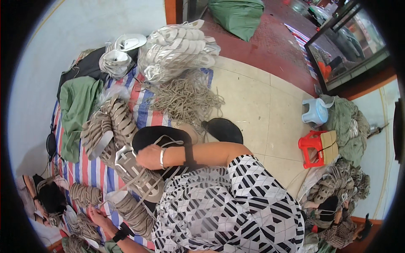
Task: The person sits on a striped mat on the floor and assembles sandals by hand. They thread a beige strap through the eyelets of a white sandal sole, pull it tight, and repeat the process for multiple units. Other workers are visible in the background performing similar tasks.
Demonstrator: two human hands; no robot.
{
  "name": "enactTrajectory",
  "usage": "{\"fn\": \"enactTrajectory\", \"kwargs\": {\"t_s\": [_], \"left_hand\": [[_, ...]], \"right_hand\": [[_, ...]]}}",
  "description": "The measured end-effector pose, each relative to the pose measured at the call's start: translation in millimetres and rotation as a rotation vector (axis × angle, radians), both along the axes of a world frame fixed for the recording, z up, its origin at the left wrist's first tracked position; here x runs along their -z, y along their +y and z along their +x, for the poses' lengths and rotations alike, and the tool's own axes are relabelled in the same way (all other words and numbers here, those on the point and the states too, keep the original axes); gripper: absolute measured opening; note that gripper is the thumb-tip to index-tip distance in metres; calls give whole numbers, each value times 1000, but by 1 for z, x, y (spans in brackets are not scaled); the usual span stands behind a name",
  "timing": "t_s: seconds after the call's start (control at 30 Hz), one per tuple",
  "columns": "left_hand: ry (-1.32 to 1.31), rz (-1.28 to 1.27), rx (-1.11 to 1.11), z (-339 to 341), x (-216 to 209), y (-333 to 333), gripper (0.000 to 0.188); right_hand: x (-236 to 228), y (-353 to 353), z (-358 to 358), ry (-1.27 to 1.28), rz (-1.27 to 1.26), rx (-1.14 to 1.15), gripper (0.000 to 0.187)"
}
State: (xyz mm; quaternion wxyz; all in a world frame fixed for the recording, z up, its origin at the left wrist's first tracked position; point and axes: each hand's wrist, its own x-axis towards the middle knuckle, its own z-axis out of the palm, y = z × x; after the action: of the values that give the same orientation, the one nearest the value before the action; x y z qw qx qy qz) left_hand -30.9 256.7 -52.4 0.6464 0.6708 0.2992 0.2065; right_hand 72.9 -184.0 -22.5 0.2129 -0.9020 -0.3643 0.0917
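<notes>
A beige and white shoe upper point(145, 185) lies at my lap, with long beige shoelaces point(157, 192) strung across it. Above its white-edged opening is my right hand point(148, 157), silver bracelet at the wrist, its fingers closed on a lace that loops off to the right. Lower left, my left hand point(98, 217), with a black band on the wrist, pinches a lace running toward the upper. A nested stack of beige uppers point(133, 213) lies beside my left forearm, and a smaller stack point(84, 195) sits beyond the fingers.
Stacked beige uppers point(109, 124) and a heap of loose laces point(185, 99) lie on the striped sheet point(78, 173). A bagged pile of uppers point(177, 48) stands behind. People sit far left point(50, 196) and lower right point(329, 211). Blue point(315, 111) and red point(311, 149) stools stand right.
</notes>
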Motion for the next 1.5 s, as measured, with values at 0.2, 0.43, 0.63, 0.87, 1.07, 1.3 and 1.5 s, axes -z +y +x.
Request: {"fn": "enactTrajectory", "kwargs": {"t_s": [0.2,0.43,0.63,0.87,1.07,1.3,1.5], "left_hand": [[163,420,218,-30,57,17,30],[229,659,407,-44,54,-66,33],[9,188,376,-4,-25,-172,29],[6,384,465,13,-46,-239,16],[154,81,529,-2,-38,-232,13],[142,53,516,-8,-36,-222,15],[145,480,571,-10,-37,-222,15]], "right_hand": [[8,-66,4,348,300,-115,23],[43,-135,39,241,-181,350,18],[-7,-76,22,-63,147,230,18],[-3,-15,-9,133,320,135,12],[-9,-16,-16,374,298,212,12],[3,-1,-13,324,269,169,11],[9,13,-26,-34,154,46,10]]}}
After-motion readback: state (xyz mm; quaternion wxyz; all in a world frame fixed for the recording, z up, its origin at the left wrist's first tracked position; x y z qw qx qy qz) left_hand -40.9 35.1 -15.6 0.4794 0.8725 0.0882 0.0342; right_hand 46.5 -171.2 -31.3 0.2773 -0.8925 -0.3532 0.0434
